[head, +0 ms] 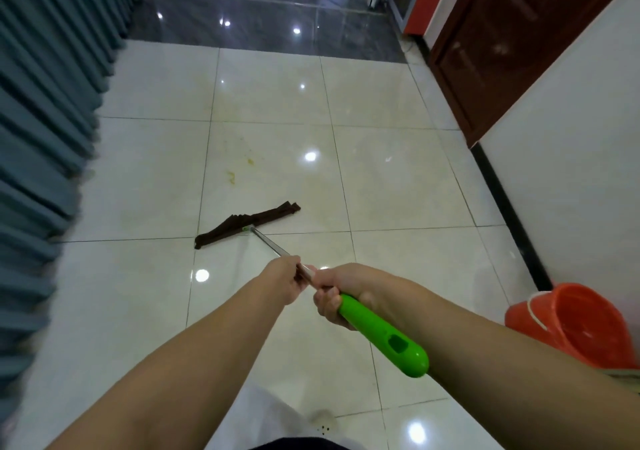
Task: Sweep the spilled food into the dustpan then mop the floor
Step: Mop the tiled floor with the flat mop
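A flat mop with a dark brown cloth head (247, 224) lies on the cream tiled floor, its metal pole (268, 243) running back toward me. My left hand (282, 281) grips the pole. Just behind it, my right hand (337, 293) grips the pole where the bright green handle (384, 338) begins. Yellowish smears of spilled food (231, 176) mark the tile a little beyond the mop head, with a second spot (250, 162) farther on. No dustpan is in view.
An orange bucket (581, 325) stands at the right by the white wall with black skirting (509, 214). Blue-grey curtains (45, 110) line the left side. A dark wooden door (502, 40) is at the far right, and dark tiles (263, 23) lie beyond.
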The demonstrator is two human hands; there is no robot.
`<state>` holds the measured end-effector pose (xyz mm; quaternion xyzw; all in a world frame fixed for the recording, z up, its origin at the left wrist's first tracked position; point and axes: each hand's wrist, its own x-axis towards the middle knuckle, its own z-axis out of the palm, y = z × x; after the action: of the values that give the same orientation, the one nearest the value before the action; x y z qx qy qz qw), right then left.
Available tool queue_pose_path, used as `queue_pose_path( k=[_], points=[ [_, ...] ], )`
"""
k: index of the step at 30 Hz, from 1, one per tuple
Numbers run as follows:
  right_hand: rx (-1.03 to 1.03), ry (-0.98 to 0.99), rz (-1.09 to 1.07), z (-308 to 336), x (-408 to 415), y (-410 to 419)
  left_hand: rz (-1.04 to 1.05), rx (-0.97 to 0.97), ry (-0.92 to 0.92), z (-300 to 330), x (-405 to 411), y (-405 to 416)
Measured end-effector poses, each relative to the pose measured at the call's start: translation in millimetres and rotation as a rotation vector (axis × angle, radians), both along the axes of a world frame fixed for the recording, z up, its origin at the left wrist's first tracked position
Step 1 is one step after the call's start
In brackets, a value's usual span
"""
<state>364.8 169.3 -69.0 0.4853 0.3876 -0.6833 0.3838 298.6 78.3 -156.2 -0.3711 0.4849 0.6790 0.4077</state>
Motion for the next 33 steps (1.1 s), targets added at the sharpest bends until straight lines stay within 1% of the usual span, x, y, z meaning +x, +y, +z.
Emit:
queue_pose_path(
  k=[3,5,8,12,16,22,26,28,33],
  points=[
    [-0.025,0.008,-0.063,-4,-46,-24,0.050,-0.007,-0.001,-1,-45,-18],
    [-0.048,0.021,-0.120,-7,-82,-38,0.024,-0.025,-0.001,5,-75,-31],
    [-0.072,0.024,-0.151,-7,-136,-61,-0.107,-0.098,0.034,18,-121,-49],
    [-0.092,0.037,-0.257,-10,-204,-90,-0.295,-0.221,0.106,24,-195,-71],
    [-0.094,0.038,-0.324,-18,-267,-110,-0.409,-0.235,0.085,14,-266,-88],
    [-0.111,0.068,-0.373,-24,-346,-127,-0.478,-0.205,0.072,-3,-356,-99],
    [-0.088,0.079,-0.418,-21,-385,-127,-0.547,-0.246,0.093,-2,-396,-97],
    [-0.085,0.068,-0.412,-20,-396,-129,-0.547,-0.258,0.099,-3,-407,-98],
    [-0.100,0.037,-0.466,-15,-400,-139,-0.513,-0.197,0.124,-3,-409,-108]
  ],
)
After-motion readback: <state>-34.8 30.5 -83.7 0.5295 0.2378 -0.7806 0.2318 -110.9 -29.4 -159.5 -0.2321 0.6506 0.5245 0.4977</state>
